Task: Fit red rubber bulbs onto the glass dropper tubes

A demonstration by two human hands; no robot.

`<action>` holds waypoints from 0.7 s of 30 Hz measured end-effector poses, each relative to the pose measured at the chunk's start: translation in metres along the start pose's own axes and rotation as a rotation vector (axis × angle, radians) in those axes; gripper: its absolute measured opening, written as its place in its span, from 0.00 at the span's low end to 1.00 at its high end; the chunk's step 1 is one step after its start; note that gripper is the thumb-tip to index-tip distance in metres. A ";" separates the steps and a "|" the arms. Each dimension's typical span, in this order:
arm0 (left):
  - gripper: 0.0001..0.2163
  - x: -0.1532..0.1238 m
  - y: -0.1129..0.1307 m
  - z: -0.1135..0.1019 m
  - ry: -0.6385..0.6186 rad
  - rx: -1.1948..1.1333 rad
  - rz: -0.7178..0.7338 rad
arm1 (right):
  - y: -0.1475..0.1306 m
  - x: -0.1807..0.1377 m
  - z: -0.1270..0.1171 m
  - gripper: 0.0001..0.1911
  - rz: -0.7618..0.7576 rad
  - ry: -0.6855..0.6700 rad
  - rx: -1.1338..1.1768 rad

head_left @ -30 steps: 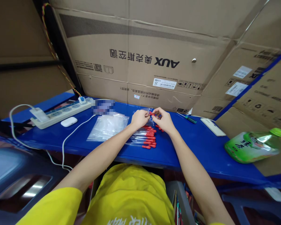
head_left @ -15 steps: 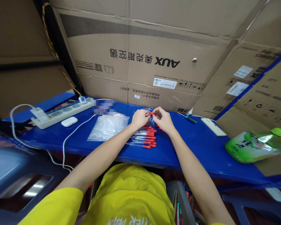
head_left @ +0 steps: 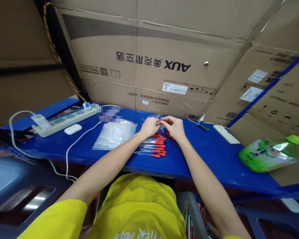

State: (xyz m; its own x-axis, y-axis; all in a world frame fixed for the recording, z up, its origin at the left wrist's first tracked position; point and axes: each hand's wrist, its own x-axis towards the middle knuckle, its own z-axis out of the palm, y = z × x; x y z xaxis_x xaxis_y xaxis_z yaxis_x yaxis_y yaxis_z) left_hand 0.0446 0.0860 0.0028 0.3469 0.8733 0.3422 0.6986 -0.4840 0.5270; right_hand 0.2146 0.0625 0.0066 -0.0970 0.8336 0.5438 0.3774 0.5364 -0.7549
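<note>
My left hand (head_left: 150, 126) and my right hand (head_left: 173, 127) meet above the middle of the blue table (head_left: 209, 156), fingers pinched together on a small clear tube with a red cap (head_left: 161, 123). Just below the hands lies a row of several clear tubes with red caps (head_left: 157, 146), side by side on the table. A few loose red caps (head_left: 169, 135) lie under my right hand. A stack of clear plastic bags (head_left: 114, 133) rests to the left of my left hand.
A white power strip (head_left: 64, 119) with a plugged charger and cable, and a white earbud case (head_left: 73, 129), sit at the left. A green-handled tool (head_left: 202, 126), a white phone (head_left: 226, 134) and a green pouch (head_left: 266, 154) lie at the right. Cardboard boxes (head_left: 151, 63) wall the back.
Both hands have dropped slightly and closed in on each other, bringing the red-capped tube between the fingertips. Everything else on the table stays put.
</note>
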 end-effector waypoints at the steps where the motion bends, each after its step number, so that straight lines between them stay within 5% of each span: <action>1: 0.13 0.000 0.001 0.000 -0.004 0.013 -0.005 | 0.001 0.000 0.000 0.14 0.008 0.006 0.028; 21: 0.11 -0.008 0.011 -0.012 -0.073 0.268 -0.021 | 0.001 -0.002 0.001 0.16 0.046 0.002 0.101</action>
State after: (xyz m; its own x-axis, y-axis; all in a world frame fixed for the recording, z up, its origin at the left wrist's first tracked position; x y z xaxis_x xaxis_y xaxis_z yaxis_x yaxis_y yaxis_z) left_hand 0.0423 0.0727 0.0154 0.3680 0.8894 0.2713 0.8433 -0.4421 0.3056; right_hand 0.2146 0.0610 0.0046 -0.0802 0.8576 0.5081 0.2871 0.5080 -0.8121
